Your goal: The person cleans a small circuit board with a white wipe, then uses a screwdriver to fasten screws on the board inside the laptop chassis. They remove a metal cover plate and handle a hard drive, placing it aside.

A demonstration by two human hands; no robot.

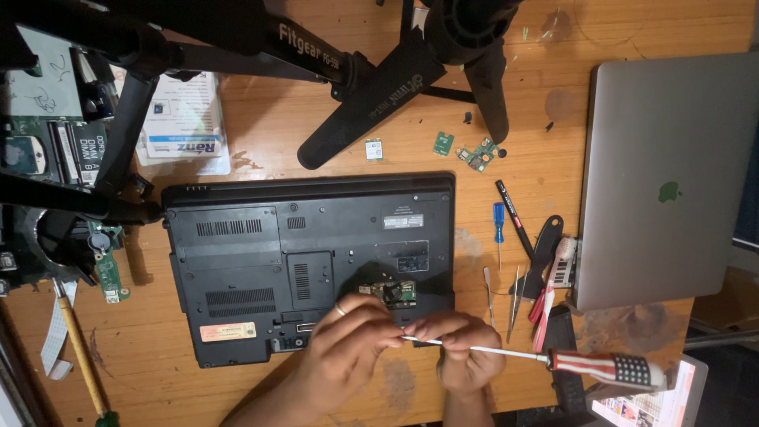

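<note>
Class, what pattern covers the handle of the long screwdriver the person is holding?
Red and white stripes with a dark, white-dotted end cover the screwdriver handle, seen in the head view.

Warm, even indoor light falls from above on the wooden table [261, 150], bright in the middle and dim toward the left edge and lower right corner. The tripod legs [371, 95] cast soft shadows. A pale sheen lies on the silver laptop [664, 142]. Focus is sharp; only the hands [395, 348] look slightly soft.
</note>
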